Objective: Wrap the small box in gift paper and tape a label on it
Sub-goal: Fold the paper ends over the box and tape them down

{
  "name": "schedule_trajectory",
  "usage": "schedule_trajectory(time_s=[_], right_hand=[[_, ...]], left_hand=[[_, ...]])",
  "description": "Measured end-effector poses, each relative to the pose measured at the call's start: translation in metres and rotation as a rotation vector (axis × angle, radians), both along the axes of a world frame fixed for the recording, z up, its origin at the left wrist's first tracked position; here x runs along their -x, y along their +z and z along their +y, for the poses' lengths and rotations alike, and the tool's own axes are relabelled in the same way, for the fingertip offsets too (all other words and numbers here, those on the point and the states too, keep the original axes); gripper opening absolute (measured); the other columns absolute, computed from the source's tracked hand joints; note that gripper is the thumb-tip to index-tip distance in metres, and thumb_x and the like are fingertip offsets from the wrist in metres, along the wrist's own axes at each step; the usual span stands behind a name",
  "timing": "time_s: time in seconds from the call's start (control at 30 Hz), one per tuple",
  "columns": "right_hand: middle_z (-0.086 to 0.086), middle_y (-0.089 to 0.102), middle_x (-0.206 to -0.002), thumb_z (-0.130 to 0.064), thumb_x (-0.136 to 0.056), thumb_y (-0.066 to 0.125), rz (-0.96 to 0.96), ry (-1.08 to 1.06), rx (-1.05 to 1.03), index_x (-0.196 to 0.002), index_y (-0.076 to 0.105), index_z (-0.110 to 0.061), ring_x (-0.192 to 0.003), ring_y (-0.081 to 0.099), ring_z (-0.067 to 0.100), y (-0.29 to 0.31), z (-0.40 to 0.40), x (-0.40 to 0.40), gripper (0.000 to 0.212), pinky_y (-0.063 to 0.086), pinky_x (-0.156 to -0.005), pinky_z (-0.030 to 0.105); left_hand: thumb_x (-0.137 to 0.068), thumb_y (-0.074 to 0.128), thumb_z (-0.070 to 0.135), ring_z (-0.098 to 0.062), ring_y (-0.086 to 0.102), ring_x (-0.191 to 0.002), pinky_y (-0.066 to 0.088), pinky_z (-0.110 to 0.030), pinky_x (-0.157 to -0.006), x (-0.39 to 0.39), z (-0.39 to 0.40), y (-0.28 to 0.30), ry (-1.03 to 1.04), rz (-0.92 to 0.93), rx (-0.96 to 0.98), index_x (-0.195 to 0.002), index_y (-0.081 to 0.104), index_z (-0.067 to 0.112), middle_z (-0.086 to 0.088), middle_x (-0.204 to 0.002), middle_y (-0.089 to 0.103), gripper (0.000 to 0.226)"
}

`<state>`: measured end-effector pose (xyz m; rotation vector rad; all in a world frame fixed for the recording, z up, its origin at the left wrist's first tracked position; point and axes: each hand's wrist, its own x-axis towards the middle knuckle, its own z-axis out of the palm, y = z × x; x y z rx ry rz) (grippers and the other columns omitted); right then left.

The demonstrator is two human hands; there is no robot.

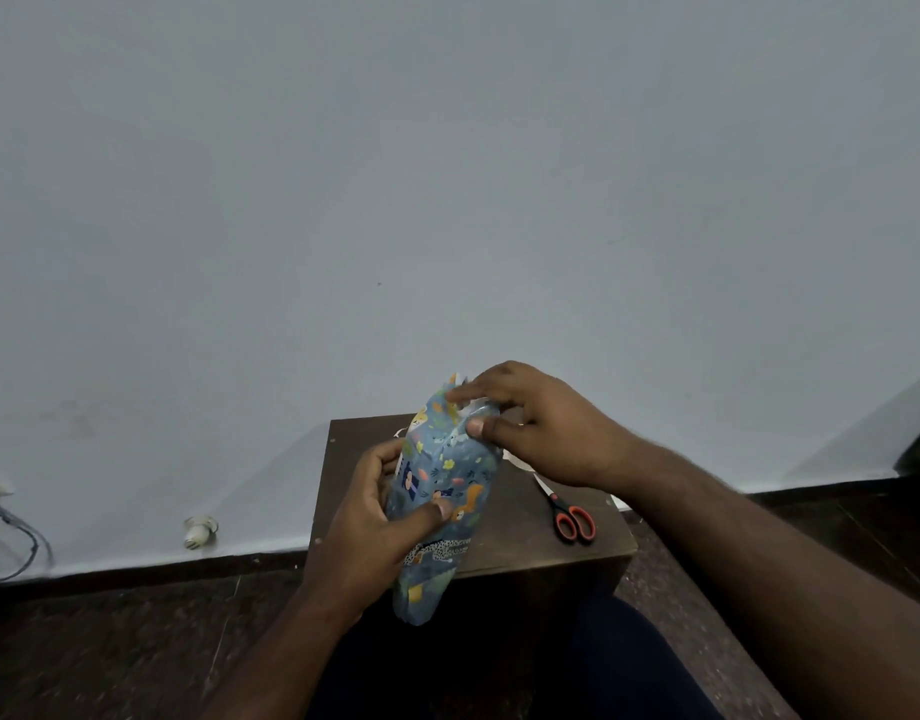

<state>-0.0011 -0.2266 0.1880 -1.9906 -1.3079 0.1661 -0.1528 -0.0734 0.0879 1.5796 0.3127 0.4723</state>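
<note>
Left hand (380, 517) grips the box (440, 491) mid-body, steadying it. Right hand (530, 423) pinches the paper fold at 12 o'clock, likely for taping.

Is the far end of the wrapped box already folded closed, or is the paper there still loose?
Still loose. At the far end of the wrapped box, the right hand pinches crumpled paper that sticks up unflattened.

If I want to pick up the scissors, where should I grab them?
Probably by the red-and-black handle loops of the scissors, coming from the near right. The loops lie toward the table's front edge and are uncovered, while the blade tips point away under the right hand.
</note>
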Motion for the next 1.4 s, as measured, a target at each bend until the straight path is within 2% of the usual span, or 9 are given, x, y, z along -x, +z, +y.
schedule_trajectory(time_s=[0.17, 0.33, 0.43, 0.6, 0.77, 0.87, 1.07, 1.23, 1.4], right_hand=[[-0.005, 0.059, -0.123, -0.029, -0.081, 0.083, 0.58, -0.16, -0.14, -0.14, 0.046, -0.034, -0.098, 0.069, 0.014, -0.02, 0.004, 0.003, 0.07, 0.061, -0.076, 0.038], [0.005, 0.075, -0.113, -0.023, -0.091, 0.072, 0.898, -0.021, -0.123, -0.124, 0.064, -0.015, -0.104, 0.072, 0.022, -0.02, 0.0, 0.005, 0.034, 0.059, -0.074, 0.038], [0.009, 0.076, -0.106, -0.016, -0.086, 0.078, 0.846, -0.059, -0.174, -0.112, 0.069, -0.011, -0.096, 0.074, 0.024, -0.02, 0.002, 0.006, 0.028, 0.059, -0.072, 0.04], [0.003, 0.074, -0.084, -0.01, -0.079, 0.084, 0.678, -0.128, -0.216, -0.103, 0.071, -0.008, -0.076, 0.072, 0.019, -0.024, 0.008, 0.017, 0.027, 0.061, -0.068, 0.038], [-0.01, 0.075, -0.095, -0.028, -0.08, 0.082, 0.301, -0.174, -0.115, -0.102, 0.072, -0.026, -0.087, 0.07, 0.01, -0.035, 0.009, 0.023, 0.024, 0.058, -0.084, 0.042], [-0.01, 0.076, -0.097, -0.019, -0.086, 0.076, 0.335, -0.101, -0.102, -0.107, 0.074, -0.025, -0.09, 0.07, 0.007, -0.036, 0.008, 0.024, 0.021, 0.058, -0.086, 0.043], [-0.011, 0.076, -0.092, -0.014, -0.084, 0.077, 0.319, -0.122, -0.13, -0.098, 0.078, -0.028, -0.086, 0.07, 0.019, -0.042, 0.009, 0.023, 0.019, 0.058, -0.079, 0.051], [-0.012, 0.077, -0.093, -0.012, -0.084, 0.078, 0.304, -0.183, -0.154, -0.095, 0.081, -0.022, -0.09, 0.071, 0.008, -0.049, 0.01, 0.021, 0.015, 0.058, -0.085, 0.047], [-0.01, 0.077, -0.092, -0.009, -0.084, 0.077, 0.301, -0.186, -0.171, -0.093, 0.081, -0.019, -0.088, 0.071, 0.008, -0.053, 0.01, 0.02, 0.015, 0.059, -0.081, 0.046]], left_hand=[[-0.065, 0.084, 0.028, -0.022, 0.069, -0.11, 0.058, -0.05, -0.09, 0.001, -0.002, 0.004, -0.013, -0.064, -0.022, -0.127, 0.05, 0.039, 0.001, -0.121, 0.069, 0.071], [-0.068, 0.081, 0.026, -0.022, 0.069, -0.11, 0.059, -0.04, -0.086, 0.002, -0.003, 0.008, -0.064, -0.099, -0.046, -0.128, 0.048, 0.042, 0.0, -0.121, 0.069, 0.071], [-0.076, 0.075, 0.013, -0.018, 0.064, -0.119, 0.056, -0.038, -0.093, 0.001, -0.003, 0.008, -0.064, -0.097, -0.086, -0.135, 0.042, 0.036, 0.003, -0.127, 0.065, 0.072], [-0.084, 0.078, 0.04, -0.007, 0.062, -0.119, 0.056, -0.031, -0.09, 0.0, -0.009, 0.018, -0.035, -0.023, 0.036, -0.138, 0.049, 0.037, 0.01, -0.131, 0.063, 0.061], [-0.086, 0.067, 0.049, -0.001, 0.068, -0.102, 0.053, -0.027, -0.081, 0.002, -0.013, 0.028, 0.021, 0.096, 0.038, -0.12, 0.062, 0.044, 0.019, -0.111, 0.071, 0.035], [-0.094, 0.065, 0.036, 0.001, 0.069, -0.096, 0.052, -0.026, -0.074, 0.004, -0.01, 0.03, 0.059, 0.128, 0.023, -0.121, 0.062, 0.046, 0.02, -0.108, 0.071, 0.029], [-0.098, 0.061, 0.015, -0.016, 0.072, -0.103, 0.061, -0.044, -0.086, 0.003, -0.011, 0.03, 0.016, 0.116, 0.147, -0.124, 0.062, 0.035, 0.006, -0.115, 0.072, 0.033], [-0.094, 0.066, 0.02, 0.001, 0.069, -0.083, 0.048, -0.013, -0.058, 0.005, -0.009, 0.03, 0.063, 0.115, -0.081, -0.116, 0.063, 0.04, 0.017, -0.101, 0.072, 0.03], [-0.096, 0.064, 0.026, -0.015, 0.068, -0.065, 0.048, -0.024, -0.05, 0.007, -0.009, 0.031, 0.009, 0.18, -0.006, -0.114, 0.061, 0.05, 0.01, -0.097, 0.074, 0.03]])
